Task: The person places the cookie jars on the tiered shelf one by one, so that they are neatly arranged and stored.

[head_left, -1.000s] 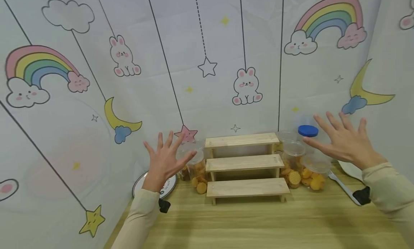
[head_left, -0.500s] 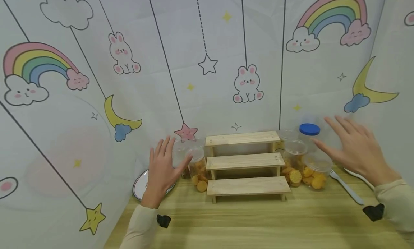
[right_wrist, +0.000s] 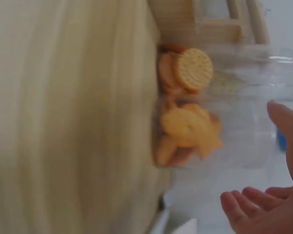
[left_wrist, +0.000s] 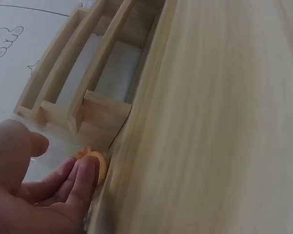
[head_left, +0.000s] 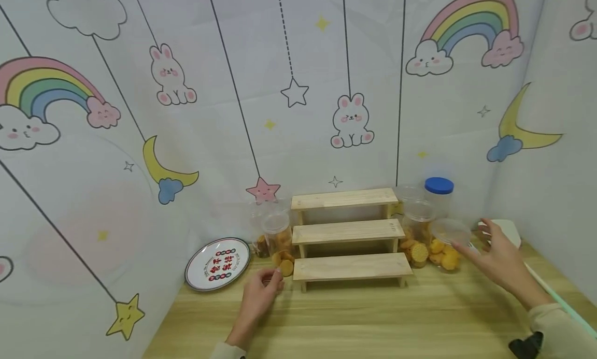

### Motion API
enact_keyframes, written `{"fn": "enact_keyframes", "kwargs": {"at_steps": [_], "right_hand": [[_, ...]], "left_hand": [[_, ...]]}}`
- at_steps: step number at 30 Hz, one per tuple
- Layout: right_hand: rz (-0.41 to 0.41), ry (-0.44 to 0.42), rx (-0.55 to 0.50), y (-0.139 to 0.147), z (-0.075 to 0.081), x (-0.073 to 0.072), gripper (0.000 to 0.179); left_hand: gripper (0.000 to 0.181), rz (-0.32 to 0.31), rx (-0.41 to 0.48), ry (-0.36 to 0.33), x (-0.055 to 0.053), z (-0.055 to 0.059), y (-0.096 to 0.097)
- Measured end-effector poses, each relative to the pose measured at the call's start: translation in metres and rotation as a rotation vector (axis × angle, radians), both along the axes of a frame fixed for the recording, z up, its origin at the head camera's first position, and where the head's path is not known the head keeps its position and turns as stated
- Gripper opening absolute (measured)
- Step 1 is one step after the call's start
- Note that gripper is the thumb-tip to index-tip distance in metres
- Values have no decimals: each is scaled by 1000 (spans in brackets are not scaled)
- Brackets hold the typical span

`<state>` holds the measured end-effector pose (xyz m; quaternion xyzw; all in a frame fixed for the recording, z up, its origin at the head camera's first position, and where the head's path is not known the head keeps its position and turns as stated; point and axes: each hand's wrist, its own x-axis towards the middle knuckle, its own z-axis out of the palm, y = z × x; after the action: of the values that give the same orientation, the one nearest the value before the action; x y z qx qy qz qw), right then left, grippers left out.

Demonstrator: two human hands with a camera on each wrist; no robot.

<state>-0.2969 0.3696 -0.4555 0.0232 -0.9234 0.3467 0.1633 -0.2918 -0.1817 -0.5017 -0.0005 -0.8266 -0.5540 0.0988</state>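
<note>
My left hand (head_left: 258, 297) is low over the table, just in front of a clear jar (head_left: 276, 232) of round biscuits beside the shelf. Its fingers bend loosely, thumb apart, and hide part of orange biscuits (left_wrist: 102, 165) in the left wrist view. Whether they touch the jar, I cannot tell. On the right, my right hand (head_left: 498, 260) reaches toward a clear jar (head_left: 445, 255) of yellow-orange, shaped biscuits. Thumb and fingers are spread on either side of that jar's top, with a gap in the right wrist view. Another jar (right_wrist: 239, 70) with round biscuits stands beside it.
A three-step wooden shelf (head_left: 352, 267) stands between the jar groups. A printed white plate (head_left: 195, 280) leans at the left wall. Behind the right jars is a blue-lidded jar (head_left: 439, 186). A white flat object (head_left: 509, 232) and a pale green strip (head_left: 562, 303) lie at the right.
Both hands have come down from raised, spread poses. The left has dropped to the table beside the left jar, uncovering the plate; the right has lowered and moved left toward the right front jar.
</note>
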Motion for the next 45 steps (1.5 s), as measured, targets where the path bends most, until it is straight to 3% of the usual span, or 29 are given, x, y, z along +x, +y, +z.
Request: {"fn": "enact_keyframes", "kwargs": {"at_steps": [5,10,21,29,36,42,45], "right_hand": [[23,-117,-77,-5,-24,-6,117],[34,-102,-129,-14,-38,-14,112],[99,-42,-134,-28,-52,-28,102],[-4,-61,-100,-22,-44,-11,99],[-12,-116,-112,-25,-32,6,105],[-35,-32,-86,-25,-17,27,87],[2,4,-92,-28,-12,33,81]], "left_hand": [[37,-141,268,-88,-7,-12,14],[42,-161,398,-170,-11,-16,24],[46,-160,410,-170,-15,-21,14],[42,-149,420,-138,-15,-22,25],[42,-125,425,-119,-13,-26,22],[42,-142,420,-122,-12,-22,25],[40,-145,419,-117,-13,-24,25]]}}
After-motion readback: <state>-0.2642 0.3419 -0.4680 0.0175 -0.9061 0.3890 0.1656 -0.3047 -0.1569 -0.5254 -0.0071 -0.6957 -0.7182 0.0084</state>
